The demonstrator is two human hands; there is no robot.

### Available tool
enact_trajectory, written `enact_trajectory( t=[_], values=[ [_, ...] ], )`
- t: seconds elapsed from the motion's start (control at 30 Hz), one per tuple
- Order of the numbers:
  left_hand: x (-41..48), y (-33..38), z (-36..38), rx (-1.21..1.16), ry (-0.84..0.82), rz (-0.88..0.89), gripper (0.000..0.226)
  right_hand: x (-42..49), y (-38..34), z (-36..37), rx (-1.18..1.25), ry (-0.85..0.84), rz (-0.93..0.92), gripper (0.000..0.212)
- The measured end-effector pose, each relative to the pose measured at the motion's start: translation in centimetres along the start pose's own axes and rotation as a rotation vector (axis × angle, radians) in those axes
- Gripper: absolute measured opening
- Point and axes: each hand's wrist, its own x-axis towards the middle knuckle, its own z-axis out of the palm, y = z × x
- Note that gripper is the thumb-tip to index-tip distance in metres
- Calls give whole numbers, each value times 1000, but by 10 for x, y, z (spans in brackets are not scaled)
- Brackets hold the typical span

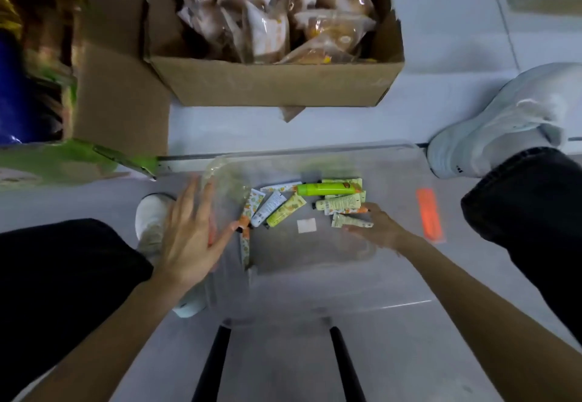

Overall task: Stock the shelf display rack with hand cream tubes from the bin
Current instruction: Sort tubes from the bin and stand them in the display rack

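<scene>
Bin (pixel 393 162): clear plastic, in the middle of the frame, on the pale floor between the person's legs.
Hand cream tubes (pixel 283 209): a loose heap on the bottom of the bin, at its upper side; most are pale with green or orange prints.
Green tube (pixel 327 189): the brightest one, lying across the top of the heap.
Orange-print tube (pixel 245 249): apart from the heap, leaning at the left wall of the bin.
Left hand (pixel 189 238): fingers straight and spread wide at the left rim of the bin, holding nothing; the thumb tip is just beside the orange-print tube.
Right hand (pixel 382 228): inside the bin on the right, fingertips on the lowest tubes of the heap; it is blurred, so I cannot tell if it grips one.
Cardboard box (pixel 277 83): upper middle of the frame, open, filled with snack packets (pixel 267 24).
Orange tag (pixel 430 216): on the floor, right of the bin.
</scene>
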Motion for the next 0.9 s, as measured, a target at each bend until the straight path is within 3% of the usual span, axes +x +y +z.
enact_trajectory(
  t=[0.1, 0.2, 0.3, 0.4, 0.53, 0.63, 0.8, 0.9],
  values=[
    [-1, -4, 20, -181, 13, -46, 93, 12, 19, 12, 289, 4, 195, 50],
    [-1, -3, 31, -308, 69, -57, 87, 22, 43, 30, 522, 113, 412, 60],
    [-1, 4, 39, -367, 143, -64, 85, 25, 52, 46, 766, 71, 537, 66],
    [0, 6, 44, -379, 196, -74, 84, 40, 47, 49, 923, 28, 524, 46],
    [1, 6, 45, -355, 209, -38, 82, 61, 37, 54, 1031, 152, 504, 50],
    [1, 9, 45, -350, 226, -36, 79, 71, 33, 62, 1187, 237, 477, 35],
    [2, 12, 45, -325, 263, -21, 74, 77, 24, 71, 1363, 217, 412, 26],
    [3, 13, 45, -337, 280, -18, 76, 82, 27, 76, 1323, 179, 341, 24]
  ],
)
